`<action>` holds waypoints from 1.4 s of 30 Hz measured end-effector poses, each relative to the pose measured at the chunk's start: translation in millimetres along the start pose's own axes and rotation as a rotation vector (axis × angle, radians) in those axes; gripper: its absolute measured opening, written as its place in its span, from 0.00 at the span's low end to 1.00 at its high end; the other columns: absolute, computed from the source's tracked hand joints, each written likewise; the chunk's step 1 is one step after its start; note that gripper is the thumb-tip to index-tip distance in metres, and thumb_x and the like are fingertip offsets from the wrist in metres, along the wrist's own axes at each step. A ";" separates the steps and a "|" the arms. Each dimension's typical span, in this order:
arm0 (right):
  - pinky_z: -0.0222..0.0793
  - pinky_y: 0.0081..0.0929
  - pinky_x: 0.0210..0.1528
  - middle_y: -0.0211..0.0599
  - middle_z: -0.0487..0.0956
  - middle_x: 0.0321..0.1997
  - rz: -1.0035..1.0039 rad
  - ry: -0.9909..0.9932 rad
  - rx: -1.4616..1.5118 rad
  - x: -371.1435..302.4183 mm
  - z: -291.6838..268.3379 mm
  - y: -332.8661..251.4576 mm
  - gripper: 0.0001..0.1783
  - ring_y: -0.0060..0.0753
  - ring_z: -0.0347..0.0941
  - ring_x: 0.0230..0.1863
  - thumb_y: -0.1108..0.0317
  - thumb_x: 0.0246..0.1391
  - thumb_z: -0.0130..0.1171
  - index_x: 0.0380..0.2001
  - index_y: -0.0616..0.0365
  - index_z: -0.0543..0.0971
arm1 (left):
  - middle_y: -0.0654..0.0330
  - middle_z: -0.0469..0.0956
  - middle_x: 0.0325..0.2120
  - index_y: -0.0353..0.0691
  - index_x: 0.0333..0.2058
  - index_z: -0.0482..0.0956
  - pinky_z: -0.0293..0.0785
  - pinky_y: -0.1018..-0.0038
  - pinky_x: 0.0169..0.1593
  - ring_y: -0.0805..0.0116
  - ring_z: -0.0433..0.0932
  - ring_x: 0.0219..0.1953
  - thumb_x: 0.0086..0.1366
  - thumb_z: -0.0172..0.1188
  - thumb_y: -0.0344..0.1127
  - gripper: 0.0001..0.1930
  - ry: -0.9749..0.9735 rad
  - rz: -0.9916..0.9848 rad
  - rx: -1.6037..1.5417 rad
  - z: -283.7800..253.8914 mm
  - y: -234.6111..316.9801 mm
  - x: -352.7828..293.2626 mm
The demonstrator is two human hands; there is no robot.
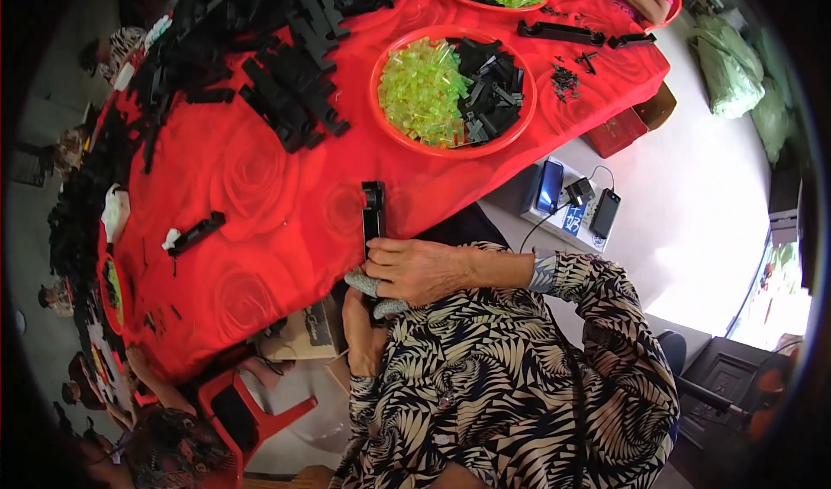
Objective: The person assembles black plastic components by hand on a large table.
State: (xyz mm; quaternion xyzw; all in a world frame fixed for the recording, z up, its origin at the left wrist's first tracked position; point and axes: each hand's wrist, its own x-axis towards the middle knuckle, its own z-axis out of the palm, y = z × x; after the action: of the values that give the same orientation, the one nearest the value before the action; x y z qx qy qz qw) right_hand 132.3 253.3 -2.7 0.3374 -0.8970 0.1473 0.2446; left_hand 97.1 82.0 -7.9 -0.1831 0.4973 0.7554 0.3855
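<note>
A long black plastic part (373,210) with a notched, blocky far end points away from me at the near edge of the red table. My right hand (420,271) lies across its near end, fingers bent and pressed together on it. Below, my left hand (362,320) is closed round the same end, grey fabric covers on some of its fingers. My right hand hides much of the left one, and the part's near end is out of sight between them.
Beyond my hands, a red bowl (374,99) holds yellow-green clear pieces (420,91) and small black pieces (493,91). Black parts (290,99) are heaped at the far left. Phones (550,186) and a charger rest on a box at right. Other people sit around the table.
</note>
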 end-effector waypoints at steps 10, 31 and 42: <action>0.75 0.34 0.34 0.45 0.77 0.38 0.419 0.495 0.136 -8.5 -35.5 -12.7 0.24 0.44 0.76 0.34 0.68 0.44 0.68 0.46 0.66 0.75 | 0.62 0.72 0.27 0.35 0.54 0.69 0.57 0.78 0.21 0.75 0.64 0.17 0.74 0.40 0.52 0.26 -0.320 0.040 0.089 7.4 15.6 -13.1; 0.74 0.30 0.46 0.51 0.80 0.45 0.646 0.408 0.637 30.6 -73.2 -47.2 0.20 0.46 0.79 0.43 0.78 0.48 0.64 0.47 0.67 0.77 | 0.53 0.76 0.46 0.35 0.52 0.68 0.70 0.66 0.57 0.63 0.76 0.49 0.60 0.60 0.20 0.21 -0.425 0.283 -0.310 2.6 -2.1 -7.6; 0.72 0.36 0.43 0.50 0.76 0.40 0.393 0.105 0.201 27.4 -47.9 -43.8 0.30 0.46 0.73 0.41 0.72 0.35 0.55 0.47 0.75 0.74 | 0.52 0.76 0.48 0.32 0.47 0.74 0.70 0.71 0.57 0.64 0.74 0.52 0.55 0.60 0.18 0.19 -0.397 0.759 0.392 10.4 2.1 -0.7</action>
State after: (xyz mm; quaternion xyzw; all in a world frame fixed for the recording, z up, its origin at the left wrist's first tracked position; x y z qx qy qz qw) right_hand 160.3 227.4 56.5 0.1707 -0.9123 0.2983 0.2228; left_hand 97.1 90.6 -1.7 0.2358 0.5792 0.7550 0.1972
